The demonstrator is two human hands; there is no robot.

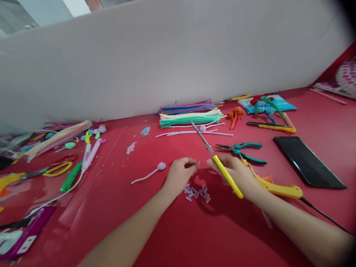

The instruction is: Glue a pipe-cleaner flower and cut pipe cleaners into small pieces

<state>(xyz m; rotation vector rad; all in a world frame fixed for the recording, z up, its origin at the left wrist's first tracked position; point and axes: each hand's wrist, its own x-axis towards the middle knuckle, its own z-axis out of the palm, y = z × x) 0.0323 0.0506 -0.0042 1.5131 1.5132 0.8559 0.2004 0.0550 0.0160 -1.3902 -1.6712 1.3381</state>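
Note:
My right hand (236, 170) is wrapped around yellow-handled scissors (204, 140), seen nearly edge-on, their blades pointing away and to the left. Facing it, my left hand (180, 172) is closed in a pinch, with a small pale piece (198, 165) at the fingertips, too blurred to name surely. Just below the hands lie several short lilac cut pieces (196, 193). Left of my left hand, a lilac pipe cleaner (144, 178) with a fluffy, ball-like end (161, 165) rests on the red table (133, 226).
Pipe cleaner bundles (191, 118) lie against the grey partition (167, 63). To the right are pliers (241, 150), a yellow glue gun (280, 188) with its cord and a black phone (308, 160). On the left are other scissors (41, 171) and a purple device (33, 231).

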